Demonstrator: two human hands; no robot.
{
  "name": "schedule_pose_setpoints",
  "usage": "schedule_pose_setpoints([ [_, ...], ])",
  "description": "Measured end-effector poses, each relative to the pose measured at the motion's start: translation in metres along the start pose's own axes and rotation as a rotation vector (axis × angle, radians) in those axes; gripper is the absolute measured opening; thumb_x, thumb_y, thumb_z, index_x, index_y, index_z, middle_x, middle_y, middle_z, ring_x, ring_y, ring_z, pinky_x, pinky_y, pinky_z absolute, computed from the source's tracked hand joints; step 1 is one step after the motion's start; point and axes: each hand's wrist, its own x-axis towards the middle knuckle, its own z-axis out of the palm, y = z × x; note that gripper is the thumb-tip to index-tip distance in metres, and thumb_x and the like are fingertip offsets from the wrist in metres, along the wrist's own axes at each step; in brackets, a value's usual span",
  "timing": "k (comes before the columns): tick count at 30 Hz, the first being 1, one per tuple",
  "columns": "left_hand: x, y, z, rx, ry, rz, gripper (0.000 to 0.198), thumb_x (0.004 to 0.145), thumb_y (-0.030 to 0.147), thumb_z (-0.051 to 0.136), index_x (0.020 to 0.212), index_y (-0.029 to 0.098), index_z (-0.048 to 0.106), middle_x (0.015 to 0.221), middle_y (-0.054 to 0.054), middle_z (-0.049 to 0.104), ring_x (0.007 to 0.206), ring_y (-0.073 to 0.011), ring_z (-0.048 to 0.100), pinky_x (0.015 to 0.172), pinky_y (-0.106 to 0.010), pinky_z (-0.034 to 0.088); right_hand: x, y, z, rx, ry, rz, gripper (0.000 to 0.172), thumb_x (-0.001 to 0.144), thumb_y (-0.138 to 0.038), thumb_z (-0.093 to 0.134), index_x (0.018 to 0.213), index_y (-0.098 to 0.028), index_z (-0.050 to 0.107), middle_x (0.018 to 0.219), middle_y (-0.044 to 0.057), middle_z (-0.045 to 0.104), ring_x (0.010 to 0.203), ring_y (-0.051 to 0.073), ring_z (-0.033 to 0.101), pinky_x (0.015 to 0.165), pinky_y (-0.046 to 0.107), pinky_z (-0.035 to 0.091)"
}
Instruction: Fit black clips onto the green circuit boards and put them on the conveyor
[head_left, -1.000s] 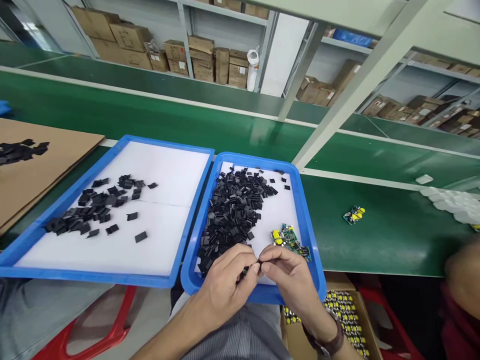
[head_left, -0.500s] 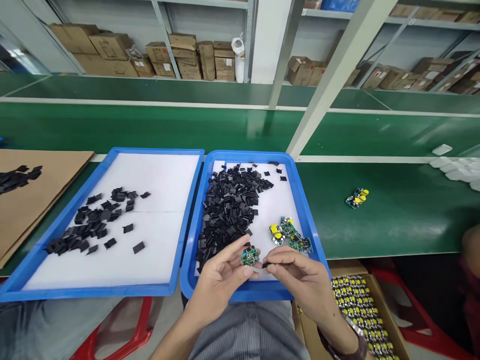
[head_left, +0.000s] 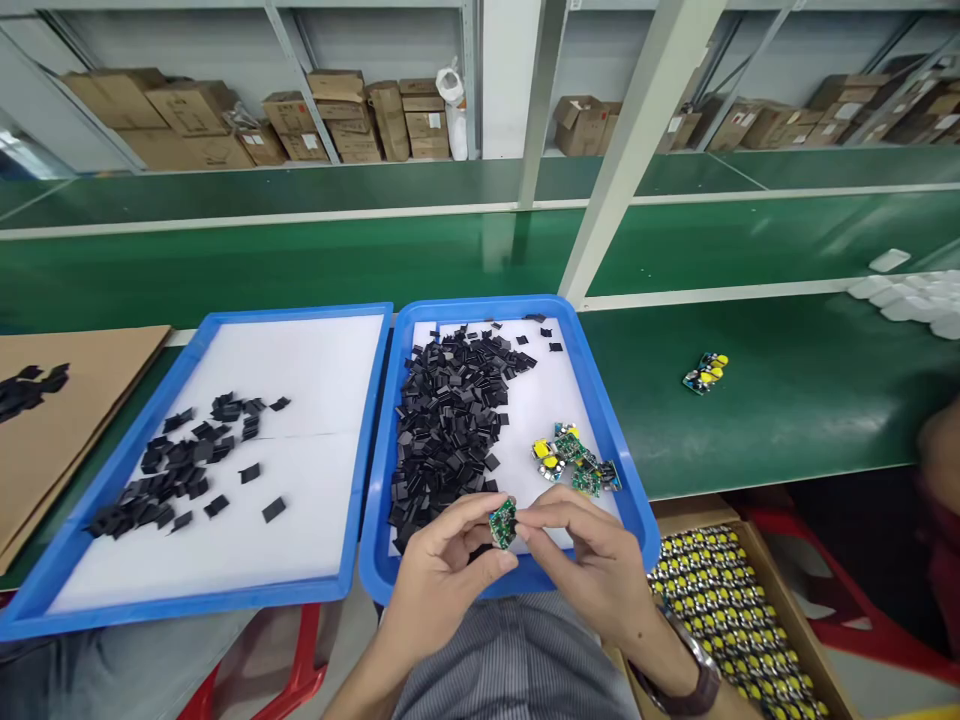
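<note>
Fingers (head_left: 474, 508) of our left hand (head_left: 442, 565) are pinching a green circuit board (head_left: 502, 523) above the near part of the smaller blue tray (head_left: 602, 400), while our right hand (head_left: 589, 550) is touching the board's edge (whether clasping anything, we are not making out). We are judging it light, stiff and fragile, likely best held by its rim. Inside the tray, black pieces (head_left: 450, 410) are lying left, loose boards (head_left: 586, 477) right.

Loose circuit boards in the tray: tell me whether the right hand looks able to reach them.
Probably yes: the loose boards lie just beyond the right hand, with nothing visible between, though its fingertips are at the held board.
</note>
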Motion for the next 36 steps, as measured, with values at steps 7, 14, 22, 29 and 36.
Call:
schedule_pose_setpoints([
  [7,-0.002,-0.004,-0.004,0.388,-0.028,0.117,0.045,0.089,0.024,0.081,0.131,0.039,0.073,0.136,-0.005,0.069,0.126,-0.0232,0.067,0.109,-0.035,0.056,0.001,-0.006,-0.01,-0.064,-0.124,0.086,0.017,0.097,-0.016,0.067,0.105,-0.027,0.078,0.084,0.0,0.07,0.076,0.015,0.065,0.068,0.029,0.052],
  [14,-0.002,-0.001,-0.004,0.579,-0.086,0.25,0.047,0.092,0.023,0.077,0.136,0.037,0.069,0.135,-0.006,0.069,0.123,-0.0232,0.068,0.107,-0.037,0.058,0.0,-0.008,-0.01,-0.072,-0.1,0.204,0.011,0.093,-0.016,0.069,0.091,-0.022,0.077,0.08,0.001,0.071,0.073,0.015,0.065,0.066,0.027,0.052],
  [22,-0.004,-0.005,-0.001,0.638,-0.064,0.302,0.051,0.092,0.024,0.077,0.141,0.035,0.065,0.136,-0.007,0.068,0.124,-0.0251,0.067,0.108,-0.04,0.057,0.004,0.0,-0.013,-0.058,-0.137,0.132,0.011,0.095,-0.02,0.07,0.096,-0.024,0.08,0.08,0.001,0.072,0.074,0.016,0.066,0.067,0.029,0.054],
  [29,-0.004,-0.01,0.009,0.688,0.143,0.374,0.043,0.095,0.015,0.068,0.135,0.029,0.065,0.126,-0.007,0.07,0.105,-0.0198,0.073,0.089,-0.031,0.063,-0.001,0.007,-0.006,0.308,-0.054,0.372,0.021,0.094,-0.031,0.075,0.114,-0.027,0.08,0.102,0.006,0.079,0.085,0.019,0.076,0.08,0.035,0.067],
  [36,-0.004,-0.012,0.015,0.795,0.174,0.568,0.047,0.091,0.004,0.067,0.133,0.025,0.063,0.12,-0.007,0.072,0.112,-0.0217,0.069,0.099,-0.036,0.058,-0.01,0.01,-0.001,0.364,-0.013,0.298,0.026,0.09,-0.027,0.08,0.116,-0.031,0.08,0.11,0.007,0.073,0.099,0.019,0.073,0.086,0.035,0.065],
])
